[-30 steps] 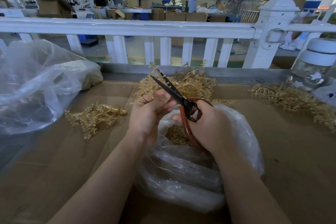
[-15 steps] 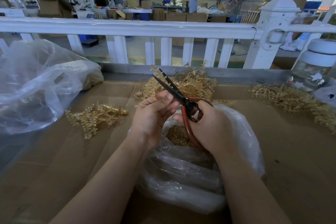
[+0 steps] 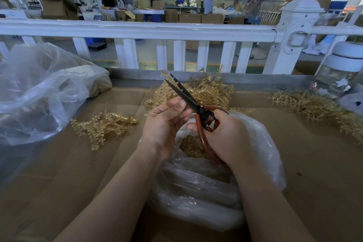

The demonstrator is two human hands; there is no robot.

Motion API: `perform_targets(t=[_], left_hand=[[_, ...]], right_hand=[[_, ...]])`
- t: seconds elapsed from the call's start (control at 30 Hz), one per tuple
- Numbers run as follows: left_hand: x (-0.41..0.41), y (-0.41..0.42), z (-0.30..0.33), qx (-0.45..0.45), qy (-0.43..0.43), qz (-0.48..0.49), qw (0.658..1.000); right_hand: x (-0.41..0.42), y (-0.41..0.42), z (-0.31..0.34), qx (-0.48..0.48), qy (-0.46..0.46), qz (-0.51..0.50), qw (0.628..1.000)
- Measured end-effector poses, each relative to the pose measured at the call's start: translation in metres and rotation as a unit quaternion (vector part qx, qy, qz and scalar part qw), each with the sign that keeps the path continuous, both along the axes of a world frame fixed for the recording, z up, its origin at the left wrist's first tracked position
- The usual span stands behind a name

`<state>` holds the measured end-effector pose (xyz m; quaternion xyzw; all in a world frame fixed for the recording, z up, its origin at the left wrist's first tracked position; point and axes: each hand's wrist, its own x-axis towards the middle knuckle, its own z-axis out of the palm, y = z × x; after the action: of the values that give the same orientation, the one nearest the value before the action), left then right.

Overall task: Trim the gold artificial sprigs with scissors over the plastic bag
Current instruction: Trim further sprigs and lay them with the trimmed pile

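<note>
The scissors point(image 3: 188, 100) are held above the open mouth of the plastic bag point(image 3: 206, 182), blades slightly parted and pointing up and away from the bag. The red-brown handles are gripped by the right hand point(image 3: 225, 137), fingers curled round the loops. Beside the blades, the left hand point(image 3: 167, 124) is raised over the bag with fingers curled and thumb pressed toward the fingertips; what is pinched there is too small to be made out. Gold clippings point(image 3: 193, 146) are seen inside the bag. Behind the bag a heap of gold sprigs point(image 3: 208, 92) is piled on the cardboard-covered surface point(image 3: 59, 173); a smaller bunch point(image 3: 102, 125) lies to the bag's left, and another spread point(image 3: 314, 108) to its right. Further left of the bag a large clear bag point(image 3: 39, 92) is slumped.
</note>
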<state>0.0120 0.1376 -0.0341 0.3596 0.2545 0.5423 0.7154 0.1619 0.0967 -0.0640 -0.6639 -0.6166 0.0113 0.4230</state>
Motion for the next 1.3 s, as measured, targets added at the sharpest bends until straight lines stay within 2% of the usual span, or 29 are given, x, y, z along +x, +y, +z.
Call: perform_targets(t=[0.13, 0.37, 0.53, 0.63, 0.7, 0.8, 0.9, 1.1, 1.3], left_hand=[[0.002, -0.001, 0.000, -0.027, -0.013, 0.022, 0.999], [0.004, 0.001, -0.006, -0.074, 0.002, 0.059, 0.995], [-0.002, 0.008, -0.010, -0.130, -0.024, 0.065, 0.989], [0.000, 0.006, -0.009, -0.111, 0.032, 0.037, 0.993], [0.005, 0.004, -0.009, -0.088, 0.063, 0.019, 0.994], [0.010, -0.002, -0.009, -0.048, 0.118, -0.005, 0.992], [0.013, -0.005, -0.012, -0.017, 0.146, -0.028, 0.989], [0.012, -0.005, -0.012, 0.011, 0.183, -0.025, 0.983], [0.012, -0.004, -0.009, 0.000, 0.202, 0.020, 0.979]], right_hand=[[-0.001, 0.000, 0.002, -0.022, 0.011, -0.006, 1.000], [-0.002, 0.002, 0.000, -0.042, -0.024, -0.009, 0.999], [-0.003, 0.001, 0.001, -0.054, -0.037, 0.000, 0.998], [-0.002, 0.004, -0.001, -0.066, 0.019, -0.003, 0.998], [-0.001, 0.006, -0.001, -0.055, 0.098, 0.004, 0.994], [-0.002, 0.005, 0.003, -0.029, 0.213, 0.038, 0.976], [-0.004, 0.005, 0.007, -0.037, 0.278, 0.066, 0.958], [-0.007, 0.004, 0.014, -0.046, 0.349, 0.081, 0.933], [-0.005, 0.005, 0.014, -0.050, 0.375, 0.057, 0.924]])
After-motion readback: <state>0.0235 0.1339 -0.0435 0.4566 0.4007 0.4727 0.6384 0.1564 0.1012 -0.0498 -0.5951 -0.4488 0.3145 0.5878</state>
